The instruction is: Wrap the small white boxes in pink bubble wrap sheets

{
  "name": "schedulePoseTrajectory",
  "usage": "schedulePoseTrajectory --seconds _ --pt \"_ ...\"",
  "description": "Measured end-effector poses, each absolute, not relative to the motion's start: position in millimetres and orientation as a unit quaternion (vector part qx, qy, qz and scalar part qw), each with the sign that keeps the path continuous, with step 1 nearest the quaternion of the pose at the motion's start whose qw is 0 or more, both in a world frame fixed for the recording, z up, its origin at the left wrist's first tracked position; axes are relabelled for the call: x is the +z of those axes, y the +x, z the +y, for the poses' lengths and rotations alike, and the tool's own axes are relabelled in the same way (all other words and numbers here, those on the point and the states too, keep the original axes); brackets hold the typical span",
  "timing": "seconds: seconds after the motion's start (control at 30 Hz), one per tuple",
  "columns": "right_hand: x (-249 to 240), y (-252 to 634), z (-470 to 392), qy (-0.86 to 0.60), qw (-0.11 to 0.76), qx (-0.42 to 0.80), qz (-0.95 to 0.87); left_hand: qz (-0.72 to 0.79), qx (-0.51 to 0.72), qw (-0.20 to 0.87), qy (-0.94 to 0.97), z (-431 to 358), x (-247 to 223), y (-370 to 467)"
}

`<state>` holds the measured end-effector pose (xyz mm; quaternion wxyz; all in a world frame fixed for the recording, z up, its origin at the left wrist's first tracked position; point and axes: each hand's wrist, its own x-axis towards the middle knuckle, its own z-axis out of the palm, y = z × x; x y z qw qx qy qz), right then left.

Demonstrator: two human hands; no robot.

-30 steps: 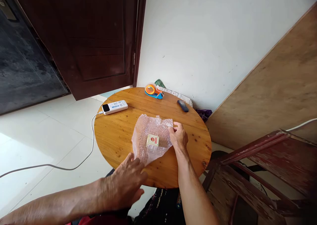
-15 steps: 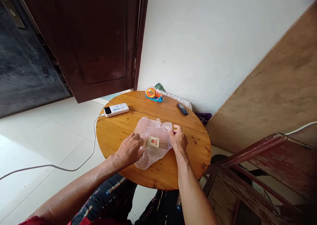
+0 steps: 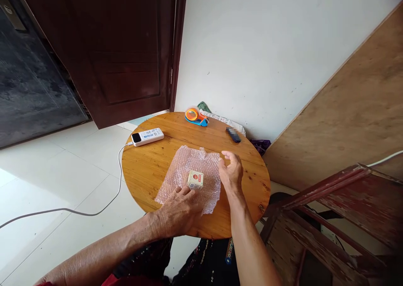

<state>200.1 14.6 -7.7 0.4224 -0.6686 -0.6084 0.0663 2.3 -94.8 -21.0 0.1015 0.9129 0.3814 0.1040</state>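
Observation:
A sheet of clear bubble wrap (image 3: 176, 170) lies spread on the round wooden table (image 3: 141, 168). On its middle sits a small cream-coloured box (image 3: 195, 179) with a red round mark on top. My left hand (image 3: 182, 206) rests palm down over the near part of the wrap, its fingers stretched out just short of the box; its underside is hidden. Beside the wrap's right edge is my right hand (image 3: 231, 172), thumb and fingers apart in a curve with nothing between them.
An orange and blue tape dispenser (image 3: 195, 116) stands at the table's far edge. A white power bank (image 3: 147, 137) with a cable (image 3: 119, 172) lies at the left. A dark, blurred-out object (image 3: 233, 135) lies far right. To the right is a worn wooden chair (image 3: 317, 210).
My left hand has moved right and nearer to me, opening from a curled shape. The wrap's left side now lies flatter and spread outward. My right hand has drawn slightly away from the wrap's edge.

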Motion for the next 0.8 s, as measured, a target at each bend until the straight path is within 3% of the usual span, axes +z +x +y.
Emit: schedulePoseTrajectory --seconds 0.07,0.17,0.33,0.53,0.7,0.8 --pt "6.5 195.2 2.0 -0.565 0.439 0.151 -0.682 0.375 0.088 0.106 0.917 -95.0 -21.1 1.4" --pt "14.3 182.9 -21.5 -0.456 0.298 0.27 -0.794 0.374 0.083 0.106 0.918 -96.4 -24.2 3.2" --pt "-4.0 171.7 -45.9 -0.512 0.24 0.187 -0.803 0.392 0.078 0.1 0.911 -101.9 -28.3 12.6" --pt "-1.6 235.8 -44.0 -0.633 0.347 0.097 -0.685 0.403 0.071 0.1 0.907 -104.6 -25.2 14.5" --pt "-15.6 289.3 -36.1 -0.757 0.228 0.043 -0.611 0.409 0.08 0.102 0.903 -104.4 -29.0 14.8" --pt "-17.7 287.7 -40.4 -0.749 0.231 -0.027 -0.621 0.401 0.089 0.119 0.904 -101.1 -31.7 13.8"
